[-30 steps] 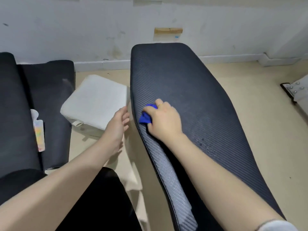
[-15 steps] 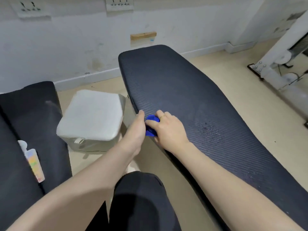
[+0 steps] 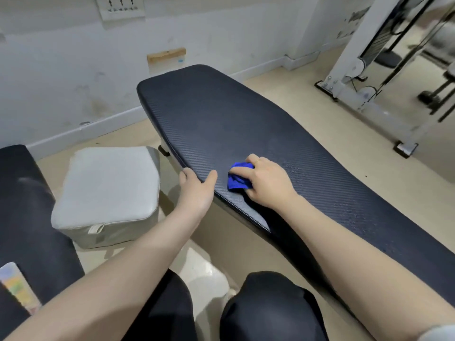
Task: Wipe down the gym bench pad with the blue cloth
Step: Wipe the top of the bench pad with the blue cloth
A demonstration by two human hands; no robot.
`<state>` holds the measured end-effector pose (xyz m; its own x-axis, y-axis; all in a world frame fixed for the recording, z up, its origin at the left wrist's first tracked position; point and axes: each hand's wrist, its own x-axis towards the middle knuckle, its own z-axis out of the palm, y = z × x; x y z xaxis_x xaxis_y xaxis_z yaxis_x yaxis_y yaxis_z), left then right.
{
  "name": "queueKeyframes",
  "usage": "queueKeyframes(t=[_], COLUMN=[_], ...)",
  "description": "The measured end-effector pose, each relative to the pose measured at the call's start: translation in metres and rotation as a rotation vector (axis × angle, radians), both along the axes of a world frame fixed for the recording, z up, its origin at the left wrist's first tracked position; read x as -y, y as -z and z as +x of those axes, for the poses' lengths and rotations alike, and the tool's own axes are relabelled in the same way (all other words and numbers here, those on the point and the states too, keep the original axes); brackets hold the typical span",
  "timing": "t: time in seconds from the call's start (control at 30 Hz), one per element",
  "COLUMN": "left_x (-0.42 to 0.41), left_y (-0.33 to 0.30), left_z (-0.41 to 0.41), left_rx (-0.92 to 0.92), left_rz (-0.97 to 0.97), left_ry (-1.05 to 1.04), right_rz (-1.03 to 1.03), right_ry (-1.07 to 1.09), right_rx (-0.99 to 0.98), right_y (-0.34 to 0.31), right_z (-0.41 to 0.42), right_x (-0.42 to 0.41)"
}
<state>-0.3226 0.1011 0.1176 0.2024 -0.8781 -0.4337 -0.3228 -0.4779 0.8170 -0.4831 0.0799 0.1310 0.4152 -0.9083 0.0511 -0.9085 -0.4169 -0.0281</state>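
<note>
The right hand (image 3: 266, 184) holds the bunched blue cloth (image 3: 238, 179) pressed onto the dark pad (image 3: 234, 119), fingers curled over it, near the pad's left edge and just beside the left hand (image 3: 197, 190). The left hand grips that edge, thumb on top and fingers wrapped under it. A grey cushion (image 3: 108, 188) sits on the floor left of the pad, and a white machine frame (image 3: 357, 62) stands far right
</note>
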Motion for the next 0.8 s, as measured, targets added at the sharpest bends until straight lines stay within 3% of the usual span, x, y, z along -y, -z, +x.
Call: queueKeyframes(t=[0.1, 0.17, 0.23, 0.33, 0.4, 0.63, 0.8], left_x=[0.000, 0.004, 0.012, 0.031, 0.042, 0.066, 0.080], left_y=[-0.005, -0.013, -0.023, -0.035, -0.036, -0.034, -0.037], left_z=[0.003, 0.003, -0.002, -0.018, -0.025, -0.040, -0.050], left_rx=[0.380, 0.551, 0.618, 0.714, 0.797, 1.101, 1.123], left_rz=[-0.055, -0.245, -0.418, -0.526, -0.534, -0.475, -0.385], left_ry=[0.120, 0.277, 0.473, 0.682, 0.772, 1.010, 1.131], right_rz=[-0.106, -0.138, -0.127, -0.099, -0.058, -0.095, -0.072], right_ry=[0.311, 0.377, 0.287, 0.046, 0.019, 0.411, 0.132], right_rx=[-0.028, -0.043, -0.049, 0.026, 0.007, -0.029, 0.068], right_y=[0.007, 0.008, 0.008, 0.006, 0.006, 0.007, 0.009], right_z=[-0.019, -0.021, -0.018, -0.028, -0.044, -0.066, -0.060], right_x=[0.041, 0.049, 0.039, 0.016, 0.022, 0.072, 0.053])
